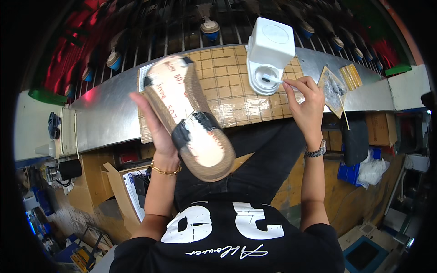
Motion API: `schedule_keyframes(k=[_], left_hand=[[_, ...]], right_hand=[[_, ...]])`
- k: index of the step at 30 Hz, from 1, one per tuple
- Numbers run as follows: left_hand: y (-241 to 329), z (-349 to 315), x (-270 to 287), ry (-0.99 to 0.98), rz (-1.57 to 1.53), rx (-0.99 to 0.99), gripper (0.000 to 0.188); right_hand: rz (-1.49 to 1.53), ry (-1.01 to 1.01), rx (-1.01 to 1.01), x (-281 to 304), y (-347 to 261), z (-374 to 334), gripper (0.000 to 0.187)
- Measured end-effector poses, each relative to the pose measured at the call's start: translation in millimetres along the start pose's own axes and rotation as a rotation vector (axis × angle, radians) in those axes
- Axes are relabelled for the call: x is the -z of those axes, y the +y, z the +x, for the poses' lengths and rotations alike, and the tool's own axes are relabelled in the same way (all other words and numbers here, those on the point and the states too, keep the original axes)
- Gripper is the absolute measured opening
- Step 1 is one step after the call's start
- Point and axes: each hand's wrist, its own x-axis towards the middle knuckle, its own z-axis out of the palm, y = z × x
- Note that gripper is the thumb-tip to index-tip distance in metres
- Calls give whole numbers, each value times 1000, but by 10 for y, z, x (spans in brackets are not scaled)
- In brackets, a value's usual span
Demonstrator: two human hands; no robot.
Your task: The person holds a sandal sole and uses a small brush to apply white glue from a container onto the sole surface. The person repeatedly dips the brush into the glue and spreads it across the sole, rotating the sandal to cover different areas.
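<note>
My left hand (159, 129) holds a lasted shoe (175, 91) with its underside turned up. Its fingers are behind the shoe and the thumb points outward. The shoe has a brown rim, a pale insole board with red print and a black band across the middle. My right hand (307, 102) pinches the thin handle of a small brush (274, 79). The brush tip is at the round mouth of a white glue dispenser (272, 43), which stands on the taped cardboard mat (227, 98). What is inside the mouth is hard to make out.
Beyond the metal bench (104, 116), a roller conveyor carries several blue-soled shoe lasts (210, 28). A smeared board (332, 90) with a thin stick and a yellow block (351, 76) lie at the right. Below left stands an open carton (120, 191).
</note>
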Motion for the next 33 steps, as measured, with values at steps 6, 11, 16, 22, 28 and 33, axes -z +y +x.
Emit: schedule_keyframes(k=[6, 11, 16, 22, 28, 33], left_hand=[[-59, -27, 42, -190, -164, 238, 109], [-80, 8, -2, -133, 2, 156, 107], [-17, -106, -209, -124, 388, 161, 109], [-56, -240, -430, -251, 393, 125, 97], [-107, -282, -518, -300, 408, 45, 97], [-71, -352, -596, -273, 558, 22, 105]], right_hand=[[-13, -44, 10, 32, -47, 21, 13], [493, -427, -575, 120, 223, 0, 30], [577, -171, -274, 330, 82, 144, 12], [479, 159, 200, 550, -902, 232, 26], [575, 31, 203, 550, -1144, 233, 22], [507, 59, 176, 603, -1227, 285, 18]])
